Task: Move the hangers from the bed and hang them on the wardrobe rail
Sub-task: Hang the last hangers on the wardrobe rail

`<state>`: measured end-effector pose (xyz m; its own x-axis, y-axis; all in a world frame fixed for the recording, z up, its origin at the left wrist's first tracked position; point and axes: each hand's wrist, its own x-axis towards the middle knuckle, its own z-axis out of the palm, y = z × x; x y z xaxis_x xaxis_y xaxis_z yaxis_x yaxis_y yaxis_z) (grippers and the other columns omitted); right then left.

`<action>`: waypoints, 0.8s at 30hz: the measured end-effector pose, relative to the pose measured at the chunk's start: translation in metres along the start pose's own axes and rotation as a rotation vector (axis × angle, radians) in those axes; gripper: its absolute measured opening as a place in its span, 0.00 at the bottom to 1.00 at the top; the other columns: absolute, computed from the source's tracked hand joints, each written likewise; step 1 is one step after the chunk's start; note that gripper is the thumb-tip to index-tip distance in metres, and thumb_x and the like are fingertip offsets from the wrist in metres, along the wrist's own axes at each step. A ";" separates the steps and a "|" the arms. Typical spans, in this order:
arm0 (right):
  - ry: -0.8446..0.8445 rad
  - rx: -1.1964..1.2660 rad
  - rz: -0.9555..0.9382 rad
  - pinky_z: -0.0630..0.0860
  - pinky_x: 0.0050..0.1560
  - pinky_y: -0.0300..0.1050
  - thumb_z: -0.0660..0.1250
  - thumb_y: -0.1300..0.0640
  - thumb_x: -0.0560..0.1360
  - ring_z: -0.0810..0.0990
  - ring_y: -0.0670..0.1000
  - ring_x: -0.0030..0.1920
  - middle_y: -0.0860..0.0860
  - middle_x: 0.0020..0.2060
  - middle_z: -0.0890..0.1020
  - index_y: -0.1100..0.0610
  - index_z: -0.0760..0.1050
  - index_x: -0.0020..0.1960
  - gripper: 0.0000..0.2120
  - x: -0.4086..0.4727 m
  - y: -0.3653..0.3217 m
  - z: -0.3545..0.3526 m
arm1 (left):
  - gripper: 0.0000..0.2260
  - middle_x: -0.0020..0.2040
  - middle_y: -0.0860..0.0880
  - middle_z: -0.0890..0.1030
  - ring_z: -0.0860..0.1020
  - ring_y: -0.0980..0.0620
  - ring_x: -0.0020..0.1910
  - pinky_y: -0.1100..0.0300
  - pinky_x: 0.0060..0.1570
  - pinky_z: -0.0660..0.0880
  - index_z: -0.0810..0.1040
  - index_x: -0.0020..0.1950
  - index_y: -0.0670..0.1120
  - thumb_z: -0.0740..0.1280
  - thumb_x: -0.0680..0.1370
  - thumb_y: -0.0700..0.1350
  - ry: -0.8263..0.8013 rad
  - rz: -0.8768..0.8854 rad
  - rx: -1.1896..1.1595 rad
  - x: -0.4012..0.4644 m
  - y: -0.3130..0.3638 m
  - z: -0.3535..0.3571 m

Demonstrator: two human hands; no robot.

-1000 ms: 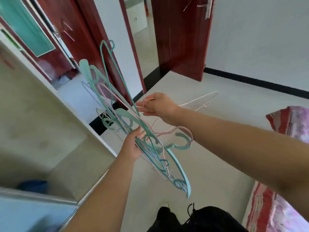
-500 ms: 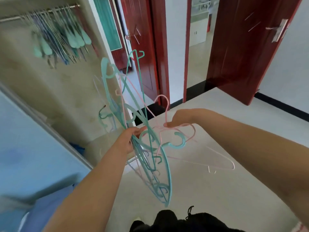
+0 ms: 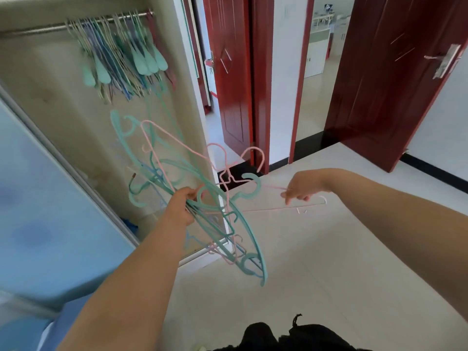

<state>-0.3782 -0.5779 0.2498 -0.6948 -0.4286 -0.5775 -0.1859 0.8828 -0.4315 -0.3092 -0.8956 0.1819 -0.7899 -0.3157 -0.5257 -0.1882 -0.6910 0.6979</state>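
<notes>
Many hangers already on wardrobe rail (image 3: 33, 29), up and left of both grips. Left hand (image 3: 181, 207) clenched round teal-and-pink hanger bundle (image 3: 202, 198), tangle fanning above and below fist. Right hand (image 3: 302, 187) pinches single pink wire hanger (image 3: 283, 207), just right of bundle.

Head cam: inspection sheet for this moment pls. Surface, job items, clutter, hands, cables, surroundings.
Surface: pale tiled floor; no bed in view.
Job's things: bundle of teal and pink hangers, tangled, in the left hand; pink hanger pulled sideways out of it; rail at upper left already carries a dense row of hangers.
Clutter: dark item at the bottom edge, unclear; blue thing low in the wardrobe.
Grippers: left hand grips the bundle; right hand pinches the pink hanger.
Cables: nothing seen.
Surroundings: open wardrobe with sliding door; red doors; doorway to another room.
</notes>
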 end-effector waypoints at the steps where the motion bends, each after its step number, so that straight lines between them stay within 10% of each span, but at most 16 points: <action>1: 0.030 0.121 0.013 0.74 0.49 0.46 0.68 0.47 0.75 0.65 0.50 0.28 0.51 0.28 0.71 0.65 0.78 0.52 0.20 0.005 -0.001 -0.004 | 0.17 0.26 0.44 0.80 0.81 0.49 0.26 0.62 0.25 0.77 0.75 0.29 0.38 0.60 0.78 0.37 -0.008 -0.006 -0.022 0.005 0.007 -0.008; 6: 0.019 0.566 -0.059 0.77 0.39 0.41 0.68 0.55 0.75 0.62 0.48 0.25 0.49 0.25 0.65 0.60 0.81 0.51 0.09 0.023 -0.034 -0.016 | 0.22 0.32 0.41 0.82 0.83 0.43 0.33 0.50 0.33 0.82 0.74 0.25 0.40 0.63 0.80 0.42 -0.088 -0.034 -0.131 0.029 0.047 -0.051; 11: 0.258 0.658 0.039 0.55 0.23 0.38 0.70 0.58 0.75 0.56 0.47 0.25 0.49 0.24 0.64 0.60 0.77 0.44 0.06 0.061 -0.094 -0.034 | 0.20 0.26 0.43 0.79 0.81 0.47 0.27 0.54 0.28 0.80 0.66 0.33 0.43 0.63 0.80 0.51 0.002 -0.034 -0.121 0.057 0.093 -0.088; 17: 0.182 0.408 -0.033 0.60 0.23 0.39 0.62 0.64 0.75 0.59 0.48 0.24 0.55 0.29 0.68 0.59 0.71 0.33 0.12 0.124 -0.189 -0.040 | 0.16 0.22 0.48 0.76 0.79 0.49 0.22 0.58 0.25 0.79 0.70 0.35 0.42 0.67 0.79 0.49 0.058 -0.037 -0.090 0.090 0.141 -0.115; 24: 0.411 0.008 0.007 0.78 0.39 0.44 0.66 0.63 0.73 0.79 0.54 0.40 0.57 0.45 0.83 0.62 0.78 0.52 0.09 0.198 -0.287 -0.027 | 0.10 0.26 0.46 0.77 0.74 0.49 0.25 0.67 0.19 0.70 0.70 0.36 0.44 0.63 0.78 0.40 0.172 -0.072 -0.008 0.115 0.178 -0.127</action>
<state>-0.4812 -0.9109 0.2784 -0.9161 -0.3086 -0.2560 -0.1759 0.8831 -0.4351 -0.3594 -1.1377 0.1835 -0.6633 -0.3712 -0.6498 -0.2353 -0.7208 0.6520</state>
